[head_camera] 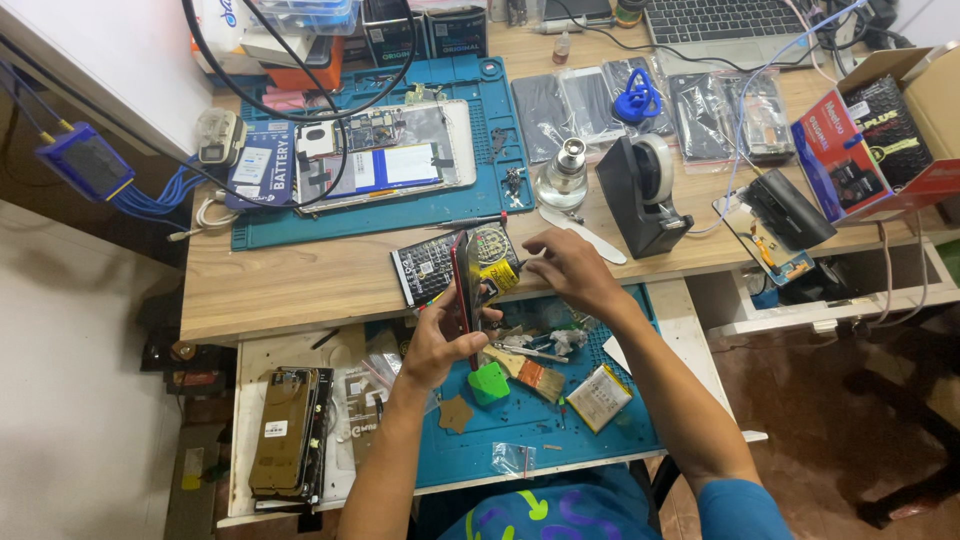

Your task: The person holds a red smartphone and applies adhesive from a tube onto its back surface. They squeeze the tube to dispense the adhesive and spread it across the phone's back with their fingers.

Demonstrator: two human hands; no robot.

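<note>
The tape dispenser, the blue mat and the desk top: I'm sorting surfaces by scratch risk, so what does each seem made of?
The tape dispenser looks like black moulded plastic, smooth with a dull sheen. The blue mat seems soft rubber or silicone: matte, with moulded compartments. The desk top shows pale wood grain, likely laminate, though real wood can't be ruled out.

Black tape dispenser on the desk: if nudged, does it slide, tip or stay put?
The tape dispenser probably stays put: its base looks broad and solid, resting flat on the wooden desk. Tipping seems unlikely, since the roll sits low inside the body. A firm sideways push might slide it toward the glass bottle close beside it.
</note>
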